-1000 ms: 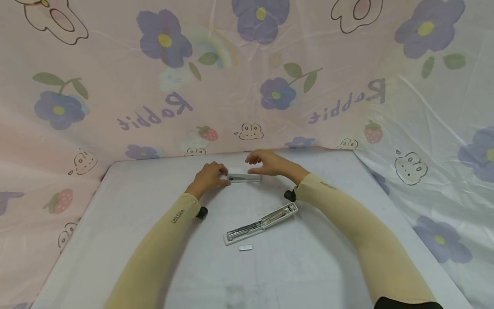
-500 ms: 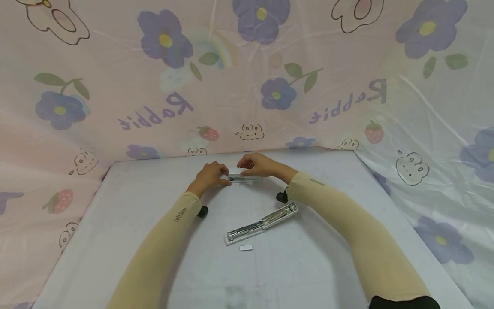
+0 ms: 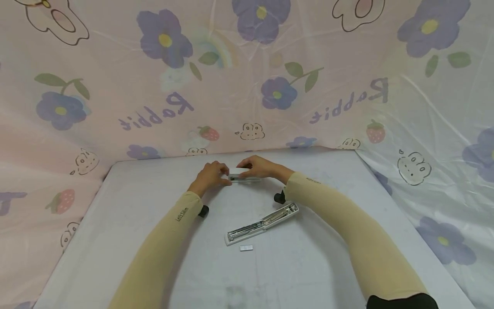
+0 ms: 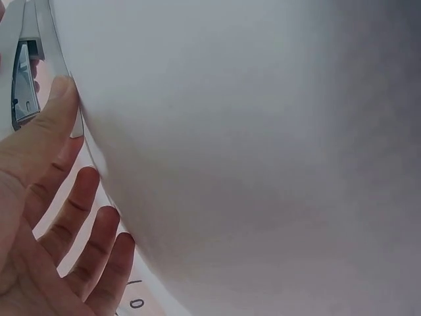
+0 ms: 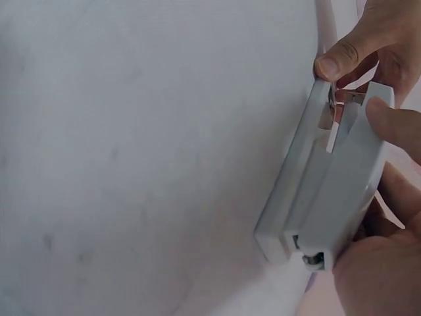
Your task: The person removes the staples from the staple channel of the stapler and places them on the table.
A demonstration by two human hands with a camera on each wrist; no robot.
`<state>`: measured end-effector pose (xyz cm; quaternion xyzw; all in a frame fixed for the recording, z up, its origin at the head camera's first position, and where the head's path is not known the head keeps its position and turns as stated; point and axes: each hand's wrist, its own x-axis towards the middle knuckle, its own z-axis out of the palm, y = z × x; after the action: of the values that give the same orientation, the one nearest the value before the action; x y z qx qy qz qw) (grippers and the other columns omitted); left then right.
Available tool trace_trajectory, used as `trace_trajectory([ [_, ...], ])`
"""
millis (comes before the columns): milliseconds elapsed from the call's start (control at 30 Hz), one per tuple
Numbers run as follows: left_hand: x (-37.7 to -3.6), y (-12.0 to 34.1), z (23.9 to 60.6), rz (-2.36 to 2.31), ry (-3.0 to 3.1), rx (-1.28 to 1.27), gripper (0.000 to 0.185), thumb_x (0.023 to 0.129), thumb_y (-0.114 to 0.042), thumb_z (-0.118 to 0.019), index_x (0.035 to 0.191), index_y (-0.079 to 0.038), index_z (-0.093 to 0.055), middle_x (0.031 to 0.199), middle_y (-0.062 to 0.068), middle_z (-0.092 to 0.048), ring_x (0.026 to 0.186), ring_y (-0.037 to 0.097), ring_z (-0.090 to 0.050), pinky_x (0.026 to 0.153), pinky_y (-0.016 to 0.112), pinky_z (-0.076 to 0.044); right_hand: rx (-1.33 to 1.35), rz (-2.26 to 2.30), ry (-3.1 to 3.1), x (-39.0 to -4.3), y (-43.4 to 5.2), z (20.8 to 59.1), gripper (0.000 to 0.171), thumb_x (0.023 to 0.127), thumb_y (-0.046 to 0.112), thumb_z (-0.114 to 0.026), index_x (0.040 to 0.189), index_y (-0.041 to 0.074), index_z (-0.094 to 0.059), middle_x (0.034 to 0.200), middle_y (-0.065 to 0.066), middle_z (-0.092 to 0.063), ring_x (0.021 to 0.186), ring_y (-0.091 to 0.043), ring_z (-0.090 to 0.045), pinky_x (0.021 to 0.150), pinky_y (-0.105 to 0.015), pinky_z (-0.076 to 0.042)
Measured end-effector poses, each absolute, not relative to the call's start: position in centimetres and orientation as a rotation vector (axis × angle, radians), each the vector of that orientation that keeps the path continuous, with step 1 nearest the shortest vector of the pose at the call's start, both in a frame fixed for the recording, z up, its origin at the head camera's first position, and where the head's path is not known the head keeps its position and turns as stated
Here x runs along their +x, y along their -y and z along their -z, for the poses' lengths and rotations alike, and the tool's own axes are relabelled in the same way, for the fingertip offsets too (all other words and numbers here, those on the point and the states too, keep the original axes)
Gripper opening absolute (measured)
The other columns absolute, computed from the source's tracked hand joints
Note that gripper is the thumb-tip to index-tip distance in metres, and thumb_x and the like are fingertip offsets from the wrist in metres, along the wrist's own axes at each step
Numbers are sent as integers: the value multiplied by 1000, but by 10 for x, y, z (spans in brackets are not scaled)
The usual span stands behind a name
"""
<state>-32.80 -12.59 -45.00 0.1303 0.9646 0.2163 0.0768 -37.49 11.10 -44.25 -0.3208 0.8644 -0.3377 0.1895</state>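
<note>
A pale grey stapler [image 3: 251, 180] lies near the table's far edge, between the two hands. My left hand [image 3: 211, 177] pinches the front end of its base; in the left wrist view the thumb [image 4: 62, 95] presses one side and the index finger is behind. From the right, my right hand [image 3: 259, 166] grips the stapler's upper arm, its thumb [image 5: 395, 125] on one side. The right wrist view shows the stapler body [image 5: 339, 197] with a gap between upper arm and base at the front. The right fingers behind it are partly hidden.
A second stapler [image 3: 262, 224], unfolded with its metal track showing, lies diagonally nearer the front. Just below it is a small strip of staples [image 3: 246, 247]. A patterned cloth [image 3: 216, 86] hangs behind the white table [image 3: 185, 274].
My right hand has come left and slightly down, from beside the far stapler to a grip on its upper arm. The left hand stays at its front end.
</note>
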Motion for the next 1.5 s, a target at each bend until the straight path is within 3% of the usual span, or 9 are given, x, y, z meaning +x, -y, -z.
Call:
trace_trajectory([
  [1033, -326, 123, 449, -570, -2923, 395, 36, 93, -33, -87, 118, -13, -71, 128, 11, -64, 123, 37, -55, 100, 57, -52, -731, 1058, -2416, -369, -110, 444, 53, 97, 29, -82, 143, 5, -68, 153, -10, -61, 146, -30, -52, 122, -47, -39],
  [1333, -324, 123, 446, -572, -2916, 395, 36, 93, -32, -87, 120, -13, -72, 129, 11, -64, 126, 37, -55, 101, 57, -51, -701, 1307, -2283, -370, -120, 446, 50, 100, 25, -79, 144, 5, -65, 137, -12, -69, 116, -23, -65, 101, -38, -52],
  [1500, -324, 122, 447, -560, -2911, 382, 38, 93, -34, -87, 122, -14, -73, 129, 11, -64, 126, 37, -55, 100, 58, -52, -769, 1275, -2305, -367, -123, 440, 49, 100, 26, -79, 142, 5, -64, 130, -10, -69, 112, -21, -63, 97, -36, -51],
])
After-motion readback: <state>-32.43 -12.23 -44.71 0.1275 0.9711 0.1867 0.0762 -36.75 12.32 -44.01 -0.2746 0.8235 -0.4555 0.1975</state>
